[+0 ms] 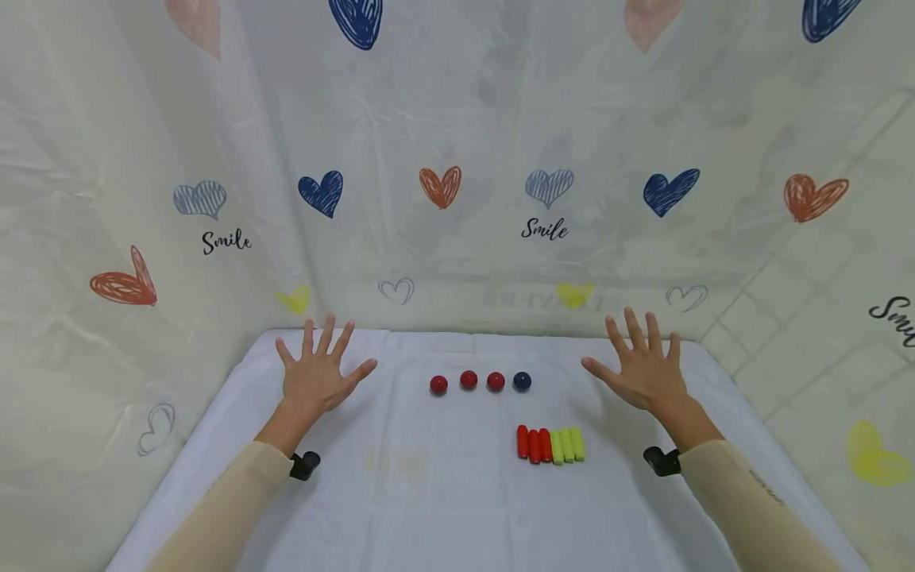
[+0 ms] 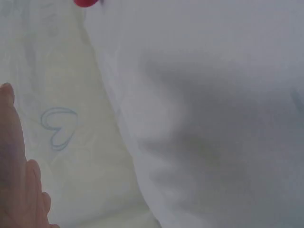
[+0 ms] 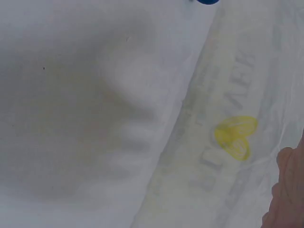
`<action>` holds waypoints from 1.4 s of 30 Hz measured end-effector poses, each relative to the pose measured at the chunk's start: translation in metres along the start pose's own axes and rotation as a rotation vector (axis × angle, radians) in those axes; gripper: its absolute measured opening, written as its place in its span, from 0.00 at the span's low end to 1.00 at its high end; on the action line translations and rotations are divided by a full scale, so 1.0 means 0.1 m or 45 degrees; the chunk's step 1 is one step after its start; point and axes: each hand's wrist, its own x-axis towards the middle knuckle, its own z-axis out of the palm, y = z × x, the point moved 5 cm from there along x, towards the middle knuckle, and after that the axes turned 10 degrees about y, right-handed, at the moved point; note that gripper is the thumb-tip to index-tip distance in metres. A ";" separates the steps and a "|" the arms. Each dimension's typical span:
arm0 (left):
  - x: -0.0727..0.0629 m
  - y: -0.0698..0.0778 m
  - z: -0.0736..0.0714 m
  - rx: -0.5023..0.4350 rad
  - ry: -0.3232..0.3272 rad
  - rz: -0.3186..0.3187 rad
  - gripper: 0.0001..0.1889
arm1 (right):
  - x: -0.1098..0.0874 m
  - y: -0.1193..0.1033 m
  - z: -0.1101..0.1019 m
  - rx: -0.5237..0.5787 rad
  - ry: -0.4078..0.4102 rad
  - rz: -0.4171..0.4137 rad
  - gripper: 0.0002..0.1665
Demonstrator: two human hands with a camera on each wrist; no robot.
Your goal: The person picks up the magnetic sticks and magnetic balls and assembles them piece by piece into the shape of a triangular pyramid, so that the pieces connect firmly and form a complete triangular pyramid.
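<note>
My left hand (image 1: pixel 316 380) is held over the left side of the table with its fingers spread and nothing in it. On the other side, my right hand (image 1: pixel 646 373) is spread the same way, also holding nothing. Between the hands lies a row of balls: several red balls (image 1: pixel 468 380) and a dark blue ball (image 1: pixel 523 381) at its right end. Nearer me are red sticks (image 1: pixel 534 446) and yellow-green sticks (image 1: pixel 568 445), side by side, closest to the right hand. In the left wrist view, a red ball (image 2: pixel 86 2) shows at the top edge.
A white cloth (image 1: pixel 429 516) covers the table. Behind it and along both sides hangs a pale curtain (image 1: pixel 472 103) printed with hearts and words. A small black device (image 1: pixel 305 465) sits at the left wrist, and another black device (image 1: pixel 662 461) at the right.
</note>
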 end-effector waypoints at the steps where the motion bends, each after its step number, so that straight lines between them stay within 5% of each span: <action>1: -0.02 0.02 0.03 -0.005 -0.005 0.001 0.52 | -0.02 -0.01 0.01 0.002 0.000 0.000 0.61; 11: -0.23 0.39 0.31 -0.101 -0.077 0.022 0.51 | -0.25 -0.11 0.17 0.059 -0.047 0.043 0.61; 19: -0.32 0.76 0.52 -0.233 -0.223 0.000 0.50 | -0.50 -0.19 0.34 0.220 -0.086 0.153 0.59; 27: -0.22 1.07 0.59 -0.405 -0.129 0.019 0.37 | -0.65 -0.31 0.44 0.469 -0.151 0.189 0.49; 33: -0.13 1.23 0.57 -0.511 -0.013 0.010 0.30 | -0.68 -0.40 0.43 0.652 -0.346 0.173 0.30; 36: -0.08 1.30 0.58 -0.558 -0.025 0.004 0.29 | -0.70 -0.41 0.49 0.699 -0.433 0.200 0.23; 42: 0.00 1.40 0.68 -0.562 -0.089 0.053 0.26 | -0.73 -0.40 0.59 0.684 -0.450 0.211 0.15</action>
